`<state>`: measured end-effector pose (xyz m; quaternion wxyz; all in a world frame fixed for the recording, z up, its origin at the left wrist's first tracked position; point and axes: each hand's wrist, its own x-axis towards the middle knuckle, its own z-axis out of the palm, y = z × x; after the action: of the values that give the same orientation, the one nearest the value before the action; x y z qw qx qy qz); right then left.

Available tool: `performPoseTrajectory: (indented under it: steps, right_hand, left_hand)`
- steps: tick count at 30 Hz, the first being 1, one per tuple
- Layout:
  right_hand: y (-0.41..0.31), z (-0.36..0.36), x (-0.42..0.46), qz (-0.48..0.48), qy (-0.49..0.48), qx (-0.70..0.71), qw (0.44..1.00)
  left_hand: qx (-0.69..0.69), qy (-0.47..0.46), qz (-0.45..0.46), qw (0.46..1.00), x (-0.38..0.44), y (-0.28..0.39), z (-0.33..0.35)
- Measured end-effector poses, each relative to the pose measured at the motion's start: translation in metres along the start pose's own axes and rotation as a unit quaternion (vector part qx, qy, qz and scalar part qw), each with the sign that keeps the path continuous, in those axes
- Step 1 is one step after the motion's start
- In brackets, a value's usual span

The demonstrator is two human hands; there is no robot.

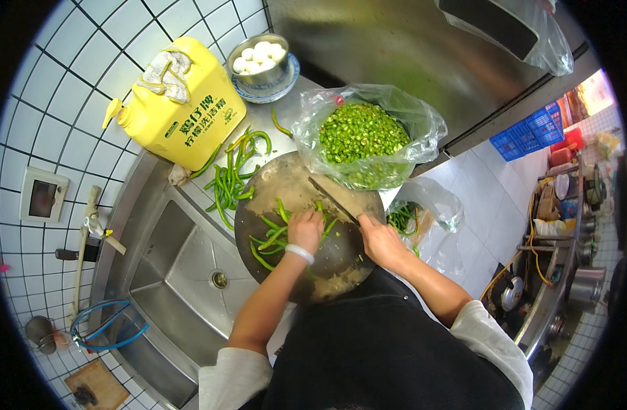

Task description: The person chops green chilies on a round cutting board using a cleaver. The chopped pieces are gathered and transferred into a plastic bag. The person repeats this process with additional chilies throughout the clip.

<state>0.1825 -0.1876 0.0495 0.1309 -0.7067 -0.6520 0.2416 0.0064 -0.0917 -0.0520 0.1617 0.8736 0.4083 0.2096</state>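
On a round chopping block [272, 179], my left hand [305, 230], with a white bangle at the wrist, rests over long green chili peppers [272, 238]; its fingertips are bent down on some of them. My right hand [382, 241] grips the handle of a kitchen knife [334, 200], whose blade points up and left over the block. Behind the block, a clear plastic bag [428, 136] stands spread around a heap of chopped green chilies [362, 133]. More whole chilies [231, 179] lie on the steel counter to the block's left.
A steel sink [190, 251] lies at the left. A yellow detergent jug [185, 113] with a cloth and a metal bowl of white eggs [259, 59] stand at the back. A plastic bag of green chilies [403, 218] is right of the block; a blue crate [528, 133] is farther right.
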Motion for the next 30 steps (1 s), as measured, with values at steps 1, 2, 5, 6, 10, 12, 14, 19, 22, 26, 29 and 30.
performPoseTrajectory:
  steps: [1, 2, 5, 6, 10, 12, 14, 19, 22, 26, 29, 30]
  right_hand:
    - [-0.008, -0.008, -0.005, -0.001, -0.021, -0.011, 1.0]
    - [-0.017, -0.015, -0.008, -0.002, -0.043, -0.022, 0.999]
    - [-0.022, -0.01, -0.011, 0.001, -0.076, -0.066, 0.995]
    - [-0.018, -0.001, -0.009, 0.008, -0.08, -0.076, 0.994]
    - [-0.014, 0.013, -0.01, 0.006, -0.058, -0.076, 0.995]
    - [-0.009, 0.023, -0.001, 0.004, -0.062, -0.076, 0.995]
    - [-0.006, 0.033, 0.023, 0.009, -0.089, -0.081, 0.993]
    - [-0.018, 0.003, 0.017, -0.017, -0.109, -0.079, 0.991]
    - [-0.012, 0.026, 0.025, -0.016, -0.095, -0.084, 0.992]
    - [-0.021, -0.003, 0.025, -0.015, -0.128, -0.077, 0.989]
    - [-0.001, 0.026, 0.02, -0.013, -0.107, -0.061, 0.992]
    - [-0.005, 0.034, 0.028, -0.013, -0.081, -0.064, 0.995]
  left_hand:
    - [-0.004, -0.002, -0.007, 1.0, 0.0, 0.001, 0.001]
    - [-0.008, -0.004, -0.015, 1.0, 0.0, 0.002, 0.002]
    - [-0.006, -0.012, -0.019, 1.0, 0.0, 0.005, 0.001]
    - [-0.002, -0.014, -0.02, 1.0, 0.0, 0.005, 0.001]
    - [-0.018, 0.032, -0.002, 0.999, -0.004, 0.005, 0.004]
    - [-0.03, 0.014, -0.008, 0.999, -0.001, 0.006, 0.006]
    - [-0.029, 0.011, -0.009, 0.999, -0.004, 0.006, 0.008]
    - [-0.02, 0.0, -0.008, 1.0, -0.003, 0.003, 0.006]
    - [-0.024, -0.011, -0.001, 1.0, 0.003, 0.006, 0.002]
    - [-0.045, 0.023, 0.017, 0.999, -0.004, -0.003, 0.007]
    - [-0.043, 0.012, 0.017, 0.999, -0.005, 0.004, 0.009]
    - [-0.044, 0.011, 0.016, 0.999, -0.004, 0.002, 0.009]
